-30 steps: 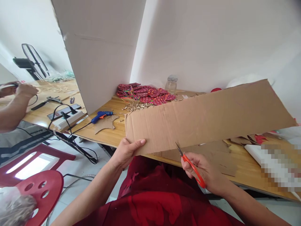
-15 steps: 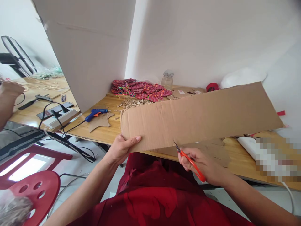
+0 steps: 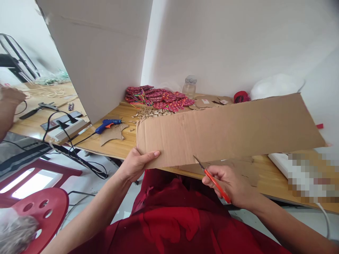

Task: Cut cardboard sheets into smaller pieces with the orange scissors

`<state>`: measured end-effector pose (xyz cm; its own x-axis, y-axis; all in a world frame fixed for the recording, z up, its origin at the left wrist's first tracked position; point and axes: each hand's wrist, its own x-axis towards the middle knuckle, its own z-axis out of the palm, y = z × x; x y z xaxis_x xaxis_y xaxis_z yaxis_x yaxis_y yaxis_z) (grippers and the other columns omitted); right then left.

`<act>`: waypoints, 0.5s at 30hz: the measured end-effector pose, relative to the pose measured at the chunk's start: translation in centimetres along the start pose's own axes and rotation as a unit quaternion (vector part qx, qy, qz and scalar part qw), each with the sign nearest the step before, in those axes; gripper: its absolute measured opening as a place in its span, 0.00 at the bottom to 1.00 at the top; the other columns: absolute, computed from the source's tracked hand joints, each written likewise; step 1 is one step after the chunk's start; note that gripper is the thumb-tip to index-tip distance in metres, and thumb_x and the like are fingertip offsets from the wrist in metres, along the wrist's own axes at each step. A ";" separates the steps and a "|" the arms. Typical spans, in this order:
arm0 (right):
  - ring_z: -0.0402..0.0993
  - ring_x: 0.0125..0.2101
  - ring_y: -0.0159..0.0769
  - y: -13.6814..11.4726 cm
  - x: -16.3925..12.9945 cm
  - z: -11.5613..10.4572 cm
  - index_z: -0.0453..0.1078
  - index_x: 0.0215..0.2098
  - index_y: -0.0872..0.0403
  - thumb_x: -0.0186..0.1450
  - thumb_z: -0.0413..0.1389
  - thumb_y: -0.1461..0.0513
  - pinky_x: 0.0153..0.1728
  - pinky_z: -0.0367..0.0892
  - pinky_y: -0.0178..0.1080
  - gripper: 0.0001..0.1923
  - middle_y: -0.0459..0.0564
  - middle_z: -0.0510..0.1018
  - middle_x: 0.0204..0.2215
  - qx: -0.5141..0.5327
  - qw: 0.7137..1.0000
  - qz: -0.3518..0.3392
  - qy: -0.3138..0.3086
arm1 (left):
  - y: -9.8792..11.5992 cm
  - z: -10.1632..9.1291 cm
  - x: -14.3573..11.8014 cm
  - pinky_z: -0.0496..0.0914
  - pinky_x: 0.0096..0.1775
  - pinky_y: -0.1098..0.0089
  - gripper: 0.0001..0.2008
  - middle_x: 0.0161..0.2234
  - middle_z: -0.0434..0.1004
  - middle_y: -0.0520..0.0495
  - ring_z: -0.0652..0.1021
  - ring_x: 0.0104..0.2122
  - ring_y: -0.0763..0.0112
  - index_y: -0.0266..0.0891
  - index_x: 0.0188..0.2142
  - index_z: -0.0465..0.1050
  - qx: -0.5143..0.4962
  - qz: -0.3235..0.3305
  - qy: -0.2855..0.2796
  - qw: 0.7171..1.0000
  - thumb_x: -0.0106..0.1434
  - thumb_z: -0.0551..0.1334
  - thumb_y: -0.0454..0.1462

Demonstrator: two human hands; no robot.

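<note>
Cardboard strip, long, brown, held up off wooden table, near edge toward lap, far end running out to the right. Left hand pinching near-left corner: thumb flat on top face, other fingers hidden under, presumably curled. Right hand closed round orange-handled scissors; fingers wrapped on handle, thumb on top. Blades nearly shut, tips touching or just at near edge of strip, approx mid-length. Cannot tell if cut already started.

Surroundings: blue glue gun on table to the left, cord trailing off edge; cardboard offcut just beside it. Heap of red woven pieces far side, w/ pile of small wood chips in front. Clear jar at wall. White board panel standing upright far left. Red stool near left. Another person's hand at far-left bench, separate work.

Risks (judgement):
- Strip supported at one corner only, long free end to right → likely sag or twist under blade pressure, cut wandering off line.
- Corrugated board vs small blades → jam or ragged tear if forced.
- Left thumb on same near edge as blades, well apart for now; slip of strip toward blades = nick hazard.
- Free end swinging could sweep stuff off table.
</note>
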<state>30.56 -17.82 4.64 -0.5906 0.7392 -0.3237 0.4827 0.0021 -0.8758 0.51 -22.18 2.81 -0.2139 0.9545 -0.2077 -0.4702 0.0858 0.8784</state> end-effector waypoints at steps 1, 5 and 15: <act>0.54 0.18 0.26 0.0 0.1 0.0 0.67 0.27 0.54 0.64 0.60 0.45 0.19 0.46 0.33 0.22 0.40 0.61 0.18 0.000 1.000 -0.002 0.000 | 0.0 0.0 0.0 0.80 0.49 0.57 0.32 0.49 0.82 0.32 0.81 0.50 0.44 0.29 0.49 0.78 0.000 0.006 0.002 1.000 0.44 0.80 0.35; 0.53 0.20 0.28 0.0 0.4 0.4 0.65 0.27 0.54 0.64 0.59 0.42 0.21 0.49 0.33 0.25 0.41 0.62 0.19 0.017 0.999 -0.026 -0.037 | 0.1 0.1 -0.2 0.80 0.48 0.58 0.30 0.48 0.83 0.33 0.82 0.48 0.45 0.30 0.46 0.79 0.011 0.006 -0.004 1.000 0.42 0.80 0.35; 0.51 0.19 0.28 0.4 0.5 1.3 0.61 0.25 0.52 0.64 0.54 0.37 0.21 0.47 0.34 0.29 0.41 0.60 0.18 0.068 0.997 -0.018 -0.043 | 0.2 0.4 -0.4 0.80 0.47 0.56 0.31 0.46 0.83 0.33 0.83 0.46 0.45 0.31 0.48 0.79 0.022 -0.008 -0.022 0.999 0.43 0.80 0.35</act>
<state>29.58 -18.31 3.66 -0.6620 0.6799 -0.3156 0.3714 -0.0682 -0.9260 0.85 -22.44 3.21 -0.1681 0.9643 -0.2045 -0.4351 0.1136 0.8932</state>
